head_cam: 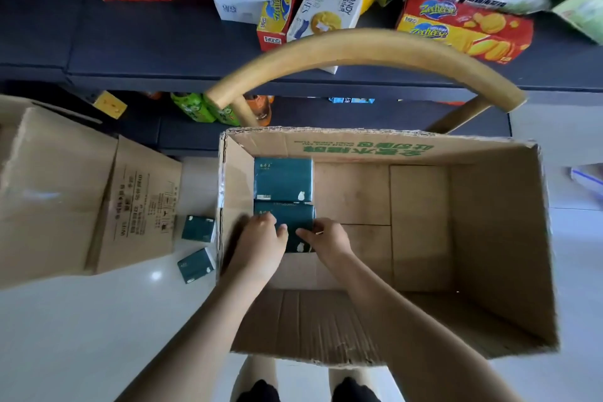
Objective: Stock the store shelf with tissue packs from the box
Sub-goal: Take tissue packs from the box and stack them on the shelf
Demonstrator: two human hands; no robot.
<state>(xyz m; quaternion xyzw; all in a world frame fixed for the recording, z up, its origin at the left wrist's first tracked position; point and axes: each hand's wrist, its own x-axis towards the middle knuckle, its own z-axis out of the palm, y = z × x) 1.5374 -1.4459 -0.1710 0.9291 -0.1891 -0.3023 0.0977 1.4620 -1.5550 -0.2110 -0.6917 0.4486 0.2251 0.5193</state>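
Left hand (261, 240), right hand (329, 238) grip pack (293, 215)

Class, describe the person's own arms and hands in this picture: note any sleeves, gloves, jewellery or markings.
The left forearm and right forearm are bare, with no sleeve showing down to the frame edge. The left hand and right hand wear no gloves. No watch, bracelet, ring or marking is visible.

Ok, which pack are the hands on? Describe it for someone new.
Find the big open box mid-floor. Two dark green packs lie by its left wall; it is the near pack, held by left hand and right hand; the far pack lies untouched.
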